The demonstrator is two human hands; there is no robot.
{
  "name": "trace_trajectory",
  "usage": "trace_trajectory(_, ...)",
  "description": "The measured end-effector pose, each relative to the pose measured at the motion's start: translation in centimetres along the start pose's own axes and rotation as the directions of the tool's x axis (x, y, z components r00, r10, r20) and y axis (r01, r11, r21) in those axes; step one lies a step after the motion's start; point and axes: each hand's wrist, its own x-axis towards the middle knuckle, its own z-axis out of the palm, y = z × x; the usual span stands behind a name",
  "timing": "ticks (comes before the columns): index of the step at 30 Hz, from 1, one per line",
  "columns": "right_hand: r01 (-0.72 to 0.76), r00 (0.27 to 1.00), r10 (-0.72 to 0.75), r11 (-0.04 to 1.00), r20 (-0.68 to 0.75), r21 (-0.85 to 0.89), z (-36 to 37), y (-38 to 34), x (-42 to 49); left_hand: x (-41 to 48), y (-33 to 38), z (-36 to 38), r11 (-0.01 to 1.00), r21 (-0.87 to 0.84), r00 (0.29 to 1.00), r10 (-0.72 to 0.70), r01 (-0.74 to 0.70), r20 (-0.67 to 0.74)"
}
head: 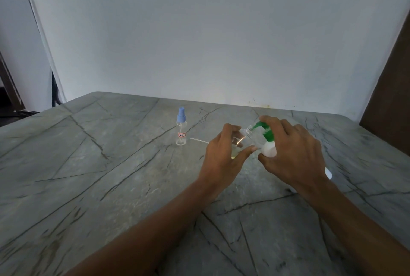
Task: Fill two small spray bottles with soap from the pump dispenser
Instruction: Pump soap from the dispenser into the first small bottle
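Note:
My left hand [224, 153] grips a small clear spray bottle [244, 138] with its cap off, tilted so its open neck points right. A little yellowish liquid sits in its bottom. My right hand [292, 153] wraps a white pump dispenser [269, 149] with a green pump head [265, 131]. The green nozzle meets the bottle's open neck. A second clear spray bottle [181, 129] with a blue cap and a small label stands upright on the table to the left, apart from both hands.
The grey marble-patterned table [111, 164] runs to a white wall behind. A thin clear dip tube [199, 140] lies on the table between the standing bottle and my left hand. A dark brown panel [392, 89] stands at the right edge.

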Motion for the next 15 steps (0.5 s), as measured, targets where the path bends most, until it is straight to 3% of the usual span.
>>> trace_trajectory(15, 0.008, 1.0, -0.008, 1.0, 0.014, -0.018, -0.24, -0.12, -0.15, 0.43, 0.17, -0.39, 0.996, -0.006, 0.996, -0.089, 0.089, -0.015)
